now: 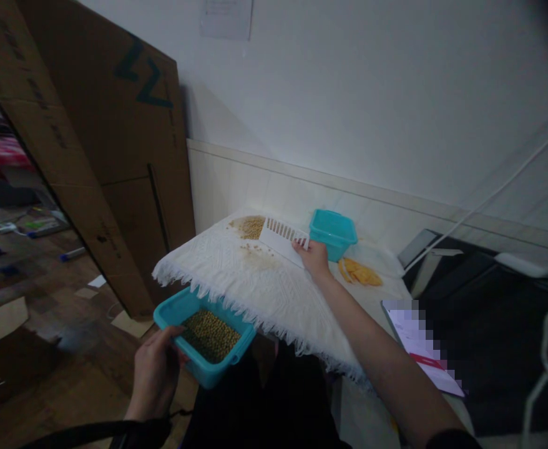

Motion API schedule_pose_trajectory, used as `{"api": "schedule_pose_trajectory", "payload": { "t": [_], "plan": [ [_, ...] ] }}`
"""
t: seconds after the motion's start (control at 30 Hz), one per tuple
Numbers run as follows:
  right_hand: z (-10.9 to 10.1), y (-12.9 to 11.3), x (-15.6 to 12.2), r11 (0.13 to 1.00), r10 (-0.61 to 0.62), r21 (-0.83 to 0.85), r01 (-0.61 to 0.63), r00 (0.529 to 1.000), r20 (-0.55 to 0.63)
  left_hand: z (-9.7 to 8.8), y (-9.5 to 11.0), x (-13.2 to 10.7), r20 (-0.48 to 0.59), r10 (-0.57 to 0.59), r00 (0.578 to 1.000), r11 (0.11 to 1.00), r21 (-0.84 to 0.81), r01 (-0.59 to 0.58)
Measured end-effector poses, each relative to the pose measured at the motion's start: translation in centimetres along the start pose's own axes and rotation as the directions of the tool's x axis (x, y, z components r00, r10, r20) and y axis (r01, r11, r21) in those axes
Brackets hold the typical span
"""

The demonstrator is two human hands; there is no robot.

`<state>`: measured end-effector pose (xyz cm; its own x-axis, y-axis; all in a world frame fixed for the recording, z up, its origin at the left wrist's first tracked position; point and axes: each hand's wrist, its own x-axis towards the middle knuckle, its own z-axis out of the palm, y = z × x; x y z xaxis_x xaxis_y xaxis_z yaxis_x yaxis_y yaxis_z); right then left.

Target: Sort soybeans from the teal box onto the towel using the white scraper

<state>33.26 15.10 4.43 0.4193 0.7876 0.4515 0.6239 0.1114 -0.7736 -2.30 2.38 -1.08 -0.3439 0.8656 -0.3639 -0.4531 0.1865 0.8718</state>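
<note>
Scraper (281,240) | axis left-right | teeth toward wall (349,93) | right hand (315,257) | tub (214,374): left hand (155,369)

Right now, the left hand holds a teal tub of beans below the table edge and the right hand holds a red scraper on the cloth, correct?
Not quite. The head view shows the scraper is white, not red. The rest stands: the left hand holds the teal tub of beans below the table edge, and the right hand holds it on the cloth.

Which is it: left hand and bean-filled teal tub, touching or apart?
Touching. In the head view the left hand grips the near wall of the bean-filled teal tub, thumb at its rim.
</note>
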Motion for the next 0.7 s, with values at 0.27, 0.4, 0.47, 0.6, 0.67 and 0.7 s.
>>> {"api": "schedule_pose_trajectory", "payload": {
  "t": [0.27,0.4,0.47,0.6,0.67,0.7],
  "plan": [
    [1.8,-1.1,1.0,0.997,-0.038,0.076,0.031,0.994,0.099,0.2,0.6,-0.5,0.006,-0.009,1.000,1.000,-0.005,0.009],
    [2.9,-0.7,1.6,0.990,-0.011,0.138,-0.009,0.990,0.144,-0.3,0.3,0.0,0.031,-0.014,0.999,1.000,0.017,0.014],
    [3.3,-0.6,1.8,0.986,0.001,0.166,-0.028,0.987,0.159,-0.5,0.1,0.4,0.039,-0.023,0.999,0.999,0.031,0.022],
    [4.0,-1.0,1.9,0.977,0.001,0.209,-0.047,0.977,0.214,-0.5,0.0,0.6,0.007,-0.034,0.999,0.999,0.023,0.034],
    [4.3,-1.5,1.9,0.972,-0.007,0.229,-0.052,0.969,0.248,-0.4,0.1,0.6,-0.009,-0.044,0.999,0.999,0.024,0.044],
    [4.4,-1.8,1.9,0.970,-0.011,0.238,-0.054,0.965,0.263,-0.4,0.2,0.6,-0.013,-0.051,0.999,0.998,0.026,0.052]
  ]
}}
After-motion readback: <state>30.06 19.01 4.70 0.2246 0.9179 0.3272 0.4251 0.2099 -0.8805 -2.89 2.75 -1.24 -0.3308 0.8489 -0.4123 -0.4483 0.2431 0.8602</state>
